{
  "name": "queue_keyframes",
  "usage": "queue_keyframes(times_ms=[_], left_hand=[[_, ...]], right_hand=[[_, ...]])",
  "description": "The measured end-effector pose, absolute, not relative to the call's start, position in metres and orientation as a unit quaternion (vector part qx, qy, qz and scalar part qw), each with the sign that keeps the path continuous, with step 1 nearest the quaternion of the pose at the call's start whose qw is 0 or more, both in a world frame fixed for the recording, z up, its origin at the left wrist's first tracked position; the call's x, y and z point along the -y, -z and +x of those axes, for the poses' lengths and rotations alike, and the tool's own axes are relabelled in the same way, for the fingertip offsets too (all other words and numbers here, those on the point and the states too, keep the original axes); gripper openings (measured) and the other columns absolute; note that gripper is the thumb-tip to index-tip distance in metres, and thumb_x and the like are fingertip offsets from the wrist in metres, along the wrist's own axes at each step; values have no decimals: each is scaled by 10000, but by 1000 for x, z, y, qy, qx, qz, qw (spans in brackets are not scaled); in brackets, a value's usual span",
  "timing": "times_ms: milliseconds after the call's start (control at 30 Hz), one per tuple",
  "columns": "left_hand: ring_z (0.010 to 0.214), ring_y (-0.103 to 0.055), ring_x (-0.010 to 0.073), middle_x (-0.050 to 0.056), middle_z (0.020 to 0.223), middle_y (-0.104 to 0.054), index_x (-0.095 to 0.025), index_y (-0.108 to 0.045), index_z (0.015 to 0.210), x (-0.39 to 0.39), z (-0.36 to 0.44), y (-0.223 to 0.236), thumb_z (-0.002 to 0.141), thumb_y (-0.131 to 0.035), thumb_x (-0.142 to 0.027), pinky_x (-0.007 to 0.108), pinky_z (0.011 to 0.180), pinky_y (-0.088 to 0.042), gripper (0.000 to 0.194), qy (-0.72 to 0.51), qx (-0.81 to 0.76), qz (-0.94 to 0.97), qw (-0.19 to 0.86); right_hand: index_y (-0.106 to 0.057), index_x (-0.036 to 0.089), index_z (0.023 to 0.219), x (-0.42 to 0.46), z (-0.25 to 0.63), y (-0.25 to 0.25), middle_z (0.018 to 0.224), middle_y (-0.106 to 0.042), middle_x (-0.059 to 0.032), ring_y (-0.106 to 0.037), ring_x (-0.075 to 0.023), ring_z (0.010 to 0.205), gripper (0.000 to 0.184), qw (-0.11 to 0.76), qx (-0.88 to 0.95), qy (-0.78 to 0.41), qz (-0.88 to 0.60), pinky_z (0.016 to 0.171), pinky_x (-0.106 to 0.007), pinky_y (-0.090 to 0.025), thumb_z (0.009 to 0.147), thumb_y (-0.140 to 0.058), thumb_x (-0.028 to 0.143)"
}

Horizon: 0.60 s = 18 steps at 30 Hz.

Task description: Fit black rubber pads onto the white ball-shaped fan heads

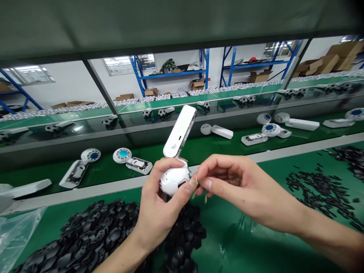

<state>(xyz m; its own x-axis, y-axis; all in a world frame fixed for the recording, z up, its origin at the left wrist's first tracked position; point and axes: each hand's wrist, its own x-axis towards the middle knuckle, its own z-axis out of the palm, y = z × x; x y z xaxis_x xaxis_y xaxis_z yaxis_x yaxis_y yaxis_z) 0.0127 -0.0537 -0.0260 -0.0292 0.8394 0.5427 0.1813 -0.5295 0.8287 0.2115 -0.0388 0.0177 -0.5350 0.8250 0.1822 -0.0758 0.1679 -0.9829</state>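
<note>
My left hand point(157, 208) is closed around the round white head of a handheld fan housing point(180, 132), its flat handle tilted up and to the right. Part of a black panel shows on the ball-like head beside my left thumb. My right hand point(239, 185) is pinched close against the head's right side, its fingertips by my left thumb. Whatever sits between those fingertips is hidden. Below my hands lies a heap of black pentagon-like panels point(99, 235). Small slim black pieces point(318, 189) are scattered on the green surface at right.
Several white fan housings, some with open handles like one fan point(139, 165), lie on the green conveyor belt point(167, 163) ahead. A raised metal edge point(264, 155) separates it from the worktop. Clear plastic point(19, 231) lies at left. Football-patterned fans point(162, 112) line the back.
</note>
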Motion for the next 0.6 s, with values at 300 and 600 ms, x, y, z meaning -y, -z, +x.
queue_keyframes(times_ms=[300,600], left_hand=[[955,-717,116,-30,1103,-730,-318,-685,1074,57,12,24,919,-794,-260,166,803,-580,198,-592,-404,653,246],[976,-703,159,5,1163,-712,-319,-675,1109,58,6,28,1005,-729,-326,200,710,-549,118,-602,-400,634,276]], right_hand=[[-749,184,965,39,213,-22,914,-775,2,-765,-103,847,83,385,627,-620,-272,764,-126,-599,1008,-685,152],[-739,190,969,37,213,-20,992,-801,-31,-783,-135,856,119,415,634,-593,-273,782,-187,-628,1045,-648,179]])
